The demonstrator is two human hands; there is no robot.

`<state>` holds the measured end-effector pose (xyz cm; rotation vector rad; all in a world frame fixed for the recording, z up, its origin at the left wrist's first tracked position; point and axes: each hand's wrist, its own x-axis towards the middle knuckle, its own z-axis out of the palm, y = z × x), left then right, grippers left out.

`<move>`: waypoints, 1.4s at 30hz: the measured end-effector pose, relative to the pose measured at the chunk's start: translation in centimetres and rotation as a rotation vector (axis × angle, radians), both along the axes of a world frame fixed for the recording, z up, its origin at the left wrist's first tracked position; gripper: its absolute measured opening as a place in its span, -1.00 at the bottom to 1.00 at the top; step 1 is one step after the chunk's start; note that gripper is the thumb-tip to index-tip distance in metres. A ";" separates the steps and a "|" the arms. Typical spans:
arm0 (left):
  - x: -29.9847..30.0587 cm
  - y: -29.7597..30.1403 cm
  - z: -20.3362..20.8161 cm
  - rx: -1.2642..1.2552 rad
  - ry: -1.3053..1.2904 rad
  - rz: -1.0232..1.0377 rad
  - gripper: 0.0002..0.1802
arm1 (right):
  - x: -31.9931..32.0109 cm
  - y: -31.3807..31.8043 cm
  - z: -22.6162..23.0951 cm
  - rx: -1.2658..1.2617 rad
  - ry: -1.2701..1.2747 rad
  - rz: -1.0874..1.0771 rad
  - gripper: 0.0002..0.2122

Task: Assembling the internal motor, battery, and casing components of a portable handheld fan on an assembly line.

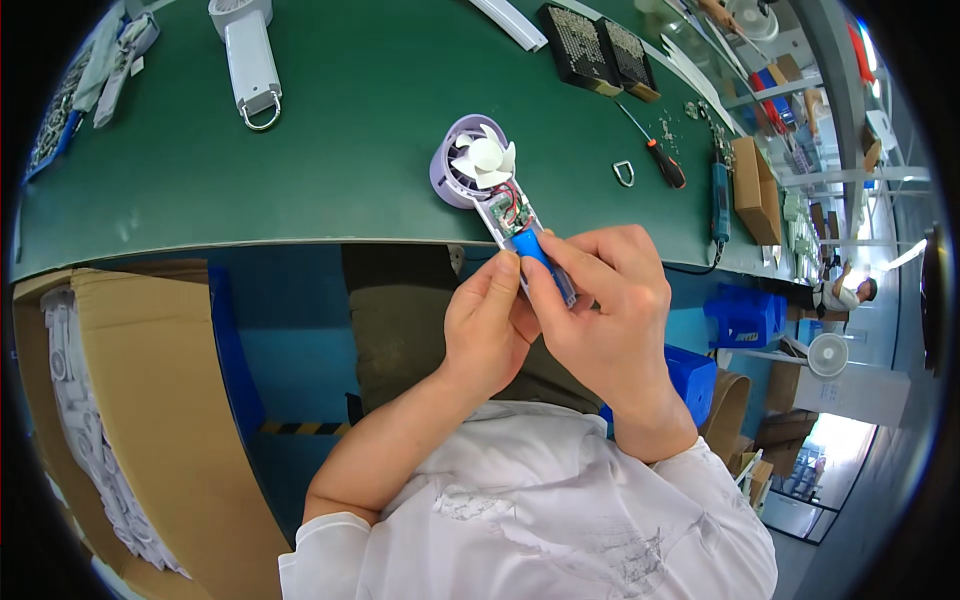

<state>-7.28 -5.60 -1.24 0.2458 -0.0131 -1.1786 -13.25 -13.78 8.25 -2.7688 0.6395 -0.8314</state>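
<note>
An opened handheld fan (449, 172) with a lilac head and white blades lies tilted at the table's front edge, its handle pointing toward me. Inside the handle, a small circuit board (510, 213) with red and black wires shows above a blue cylindrical battery (531, 246). My left hand (485, 325) is closed on the handle's left side, thumb along the rim. From the right, my right hand (615, 295) pinches at the battery with thumb and fingers; its fingertips partly cover the handle's lower end.
On the green table (330, 150) lie a white fan casing (252, 65), a screwdriver (665, 165), a metal D-ring (623, 174) and black trays (590, 50) of small parts. A blue electric screwdriver (720, 200) sits right. A cardboard box (170, 400) of white parts stands lower left.
</note>
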 end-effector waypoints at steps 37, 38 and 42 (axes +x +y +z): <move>-0.3 0.0 -0.5 -0.066 -0.066 -0.003 -0.49 | 0.2 0.1 -0.2 0.136 0.014 -0.105 -0.82; -0.3 0.0 -0.4 -0.040 -0.062 0.001 -0.49 | 0.1 0.1 -0.2 0.146 0.014 -0.099 -0.82; -0.1 0.0 0.3 -0.036 -0.057 0.006 -0.46 | -0.2 0.0 0.0 0.153 0.012 -0.086 -0.84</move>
